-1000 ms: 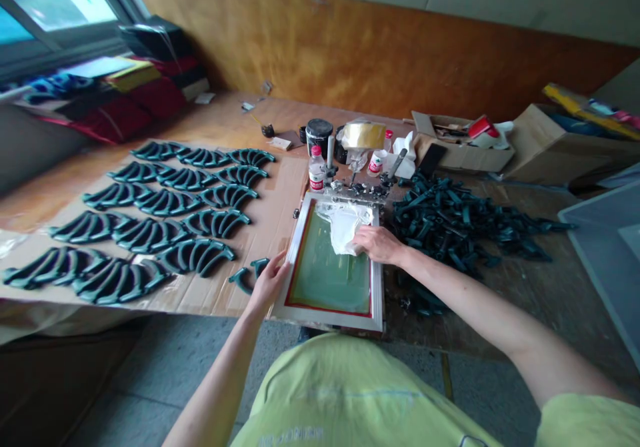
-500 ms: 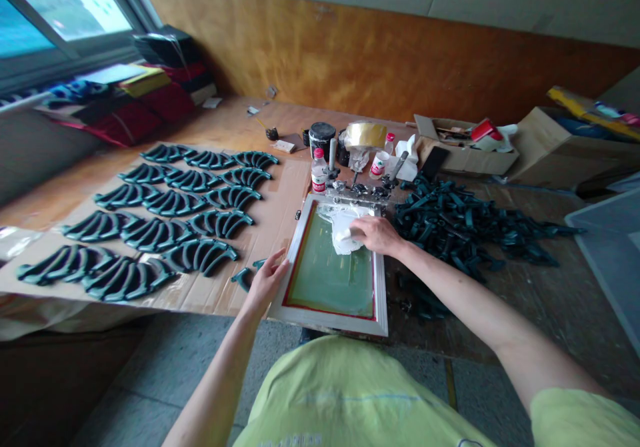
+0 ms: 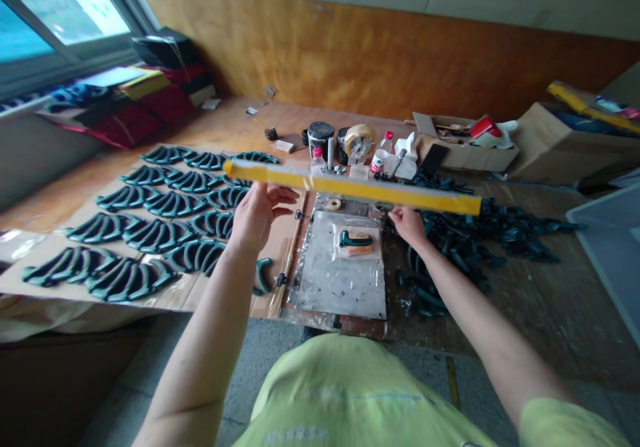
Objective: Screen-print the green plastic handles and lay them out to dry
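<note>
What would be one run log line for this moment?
left hand: lifts screen frame edge | right hand: under frame, grip unclear | plate: one dark green handle | cardboard: printed handles in rows

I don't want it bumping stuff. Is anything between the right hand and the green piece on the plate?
Nothing visible. The right hand is beside the plate, the green piece lies uncovered, and the frame is above both.

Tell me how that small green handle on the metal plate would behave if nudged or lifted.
The green handle looks like rigid moulded plastic, so probably stiff and light. It lies flat and curved, so unlikely to roll; on the smooth plate it may slide.
</note>
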Available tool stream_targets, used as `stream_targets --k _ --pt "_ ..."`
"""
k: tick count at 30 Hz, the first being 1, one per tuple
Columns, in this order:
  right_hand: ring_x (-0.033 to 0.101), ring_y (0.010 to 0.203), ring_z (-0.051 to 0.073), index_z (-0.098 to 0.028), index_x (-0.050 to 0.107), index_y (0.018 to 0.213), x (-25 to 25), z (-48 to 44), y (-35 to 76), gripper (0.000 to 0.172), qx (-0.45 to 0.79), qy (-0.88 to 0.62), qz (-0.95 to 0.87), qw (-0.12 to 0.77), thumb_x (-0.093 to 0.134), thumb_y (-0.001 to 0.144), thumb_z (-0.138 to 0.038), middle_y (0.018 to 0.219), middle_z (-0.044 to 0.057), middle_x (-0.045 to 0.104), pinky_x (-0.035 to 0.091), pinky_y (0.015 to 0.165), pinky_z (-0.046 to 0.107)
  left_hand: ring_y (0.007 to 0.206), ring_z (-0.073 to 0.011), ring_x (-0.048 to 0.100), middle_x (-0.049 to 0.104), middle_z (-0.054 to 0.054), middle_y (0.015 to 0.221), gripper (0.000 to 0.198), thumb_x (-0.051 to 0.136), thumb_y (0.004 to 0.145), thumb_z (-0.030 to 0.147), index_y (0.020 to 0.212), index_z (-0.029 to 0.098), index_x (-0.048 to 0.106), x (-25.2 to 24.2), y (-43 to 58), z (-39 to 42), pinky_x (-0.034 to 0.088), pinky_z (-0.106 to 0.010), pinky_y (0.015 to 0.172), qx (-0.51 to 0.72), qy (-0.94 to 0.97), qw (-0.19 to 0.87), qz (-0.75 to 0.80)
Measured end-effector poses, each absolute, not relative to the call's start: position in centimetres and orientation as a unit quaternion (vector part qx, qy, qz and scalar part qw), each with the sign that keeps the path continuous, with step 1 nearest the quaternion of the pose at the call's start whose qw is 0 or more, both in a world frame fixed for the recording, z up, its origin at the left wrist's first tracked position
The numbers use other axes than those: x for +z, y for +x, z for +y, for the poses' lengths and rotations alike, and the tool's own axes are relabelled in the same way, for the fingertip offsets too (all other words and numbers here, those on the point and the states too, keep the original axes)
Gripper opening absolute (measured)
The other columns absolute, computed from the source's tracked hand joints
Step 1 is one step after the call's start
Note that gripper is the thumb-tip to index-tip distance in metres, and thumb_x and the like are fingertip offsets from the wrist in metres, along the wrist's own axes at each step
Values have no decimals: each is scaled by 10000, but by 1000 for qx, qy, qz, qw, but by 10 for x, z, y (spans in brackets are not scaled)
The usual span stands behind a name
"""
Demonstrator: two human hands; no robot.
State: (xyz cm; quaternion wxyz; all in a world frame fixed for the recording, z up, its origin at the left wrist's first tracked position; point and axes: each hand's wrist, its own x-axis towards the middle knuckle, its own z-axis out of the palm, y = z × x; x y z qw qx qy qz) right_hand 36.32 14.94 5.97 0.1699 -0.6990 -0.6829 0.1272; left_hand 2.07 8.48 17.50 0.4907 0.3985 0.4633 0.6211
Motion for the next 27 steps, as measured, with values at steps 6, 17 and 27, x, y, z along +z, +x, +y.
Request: stream_targets --k 6,17,27 --pt "556 1037 224 -229 628 1152 22 103 322 345 129 -540 -826 93 683 828 -335 1051 69 649 419 876 333 677 -130 659 698 -18 778 497 472 863 636 1102 214 579 169 37 99 492 -210 562 662 337 467 480" --pt "540 977 201 -251 650 1127 48 22 254 258 116 -322 -928 148 507 952 -375 988 61 655 402 866 326 804 -232 708 698 -48 717 442 656 737 602 804 169 596 28 53 -37 546 -291 626 434 193 648 595" --pt "672 878 267 -164 679 1051 3 77 405 249 101 -727 -668 -120 498 931 -286 975 172 691 460 695 335 546 -267 624 642 -94 553 336 448 800 488 629 214 539 -41 -105 -65 487 -345 493 263 167 379 871"
